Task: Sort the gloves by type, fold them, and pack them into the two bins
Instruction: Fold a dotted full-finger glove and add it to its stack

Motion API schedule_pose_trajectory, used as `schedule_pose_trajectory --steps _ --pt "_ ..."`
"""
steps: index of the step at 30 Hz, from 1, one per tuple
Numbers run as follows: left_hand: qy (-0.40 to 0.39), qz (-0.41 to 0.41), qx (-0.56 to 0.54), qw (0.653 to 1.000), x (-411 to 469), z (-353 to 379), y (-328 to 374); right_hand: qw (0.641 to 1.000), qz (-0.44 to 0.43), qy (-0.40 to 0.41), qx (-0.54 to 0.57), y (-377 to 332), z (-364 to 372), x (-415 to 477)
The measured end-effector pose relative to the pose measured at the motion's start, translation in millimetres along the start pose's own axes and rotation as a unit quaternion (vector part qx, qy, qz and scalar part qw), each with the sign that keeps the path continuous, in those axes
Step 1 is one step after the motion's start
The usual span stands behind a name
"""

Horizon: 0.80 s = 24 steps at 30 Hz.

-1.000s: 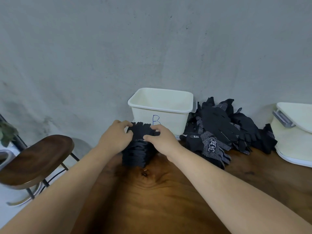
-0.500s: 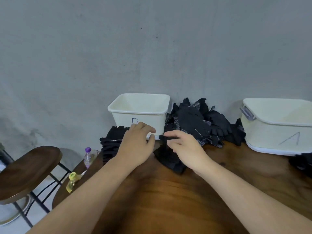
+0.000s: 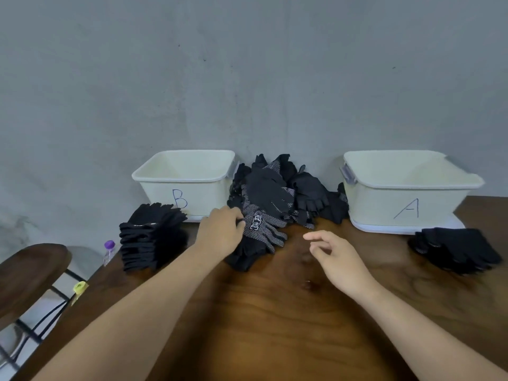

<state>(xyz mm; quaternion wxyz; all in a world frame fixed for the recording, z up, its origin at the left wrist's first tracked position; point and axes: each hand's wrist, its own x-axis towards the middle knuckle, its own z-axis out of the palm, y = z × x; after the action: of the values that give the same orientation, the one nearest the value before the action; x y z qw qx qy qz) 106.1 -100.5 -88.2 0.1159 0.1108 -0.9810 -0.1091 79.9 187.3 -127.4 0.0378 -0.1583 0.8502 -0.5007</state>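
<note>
Left hand (image 3: 220,232) lies at the near edge of the loose glove pile (image 3: 277,192), fingers curled onto a dotted glove (image 3: 265,229) with a white patch; right hand (image 3: 339,258) hovers over the table (image 3: 275,314), fingers loosely bent and holding nothing, apart from the pile.

Surface: dark brown wooden table with visible grain and knots. Bin B (image 3: 198,200) stands at the far left and bin A (image 3: 384,207) at the far right, both cream plastic, hand-lettered and set against the wall; each rests on a white lid. The unsorted pile fills the gap between them, mixing plain black and dotted gloves. One folded stack of black gloves (image 3: 151,239) sits in front of bin B at the table's left edge; a second, lower stack (image 3: 456,248) lies in front of bin A.

Room: plain grey wall (image 3: 247,78), lightly mottled. Beyond the table's left edge stand a dark wooden stool (image 3: 30,270) on black metal legs, a purple-capped bottle (image 3: 109,250) and a yellow-capped bottle (image 3: 79,287).
</note>
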Motion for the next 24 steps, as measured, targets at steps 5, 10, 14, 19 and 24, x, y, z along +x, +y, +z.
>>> schedule_pose_trajectory --steps 5,10,14,19,24 --pt "0.049 0.024 -0.076 0.996 9.9 -29.2 38.1 0.999 -0.024 0.02 0.039 16.5 -9.2 -18.5" --pt "0.037 0.058 -0.142 0.988 23.8 -58.8 83.6 0.992 -0.022 0.061 0.108 30.7 -17.7 -23.2" --pt "0.041 0.049 -0.137 0.988 36.6 -76.6 116.7 0.986 -0.002 0.078 0.149 42.5 -21.2 -22.8" --pt "0.06 0.083 -0.127 0.986 42.3 -88.8 139.0 0.981 0.005 0.09 0.174 50.1 -28.9 -27.8" --pt "-0.017 0.149 -0.018 0.989 21.7 -56.2 137.0 0.978 0.022 0.086 0.191 55.9 -30.5 -24.7"
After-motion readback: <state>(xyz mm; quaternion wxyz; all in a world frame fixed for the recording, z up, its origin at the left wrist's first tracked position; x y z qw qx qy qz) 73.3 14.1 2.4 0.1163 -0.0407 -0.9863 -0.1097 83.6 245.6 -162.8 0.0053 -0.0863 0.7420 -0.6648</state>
